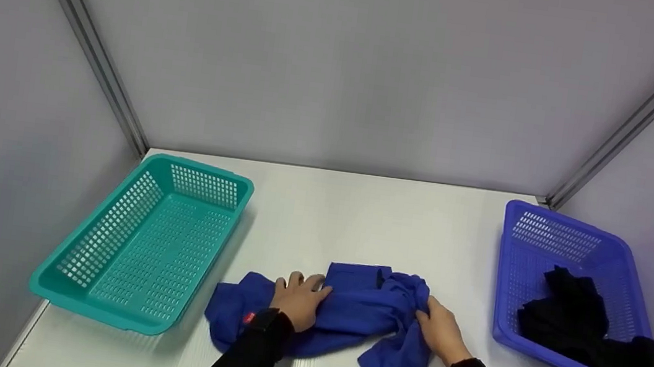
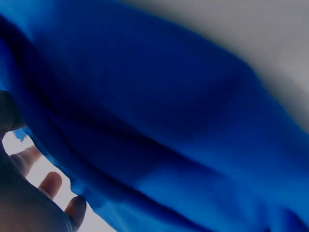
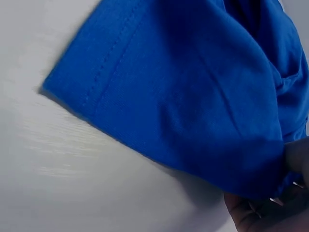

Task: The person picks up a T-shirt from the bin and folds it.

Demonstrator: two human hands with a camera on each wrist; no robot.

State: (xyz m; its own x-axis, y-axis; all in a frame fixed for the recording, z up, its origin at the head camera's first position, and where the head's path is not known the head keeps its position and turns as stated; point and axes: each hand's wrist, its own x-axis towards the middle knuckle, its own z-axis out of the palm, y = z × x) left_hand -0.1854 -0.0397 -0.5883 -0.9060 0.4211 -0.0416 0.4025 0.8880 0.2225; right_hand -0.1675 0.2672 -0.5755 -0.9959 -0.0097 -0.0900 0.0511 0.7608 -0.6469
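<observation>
A crumpled blue garment (image 1: 355,311) lies on the white table, a small red label (image 1: 248,318) showing near its left end. My left hand (image 1: 296,303) rests on its left part with the fingers spread. At the right end, my right hand (image 1: 443,334) pinches the cloth between thumb and fingers. Below that grip a flap with a stitched hem (image 3: 113,60) hangs flat towards the table's front. In the left wrist view, folds of blue cloth (image 2: 145,111) fill most of the picture, beside several fingertips (image 2: 50,184).
To the left stands a teal basket (image 1: 153,327) with nothing seen inside. A purple-blue basket (image 1: 507,293) on the right holds black cloth (image 1: 572,319), part of it draped over the near rim. Grey panels (image 1: 353,68) enclose the white table (image 1: 360,219).
</observation>
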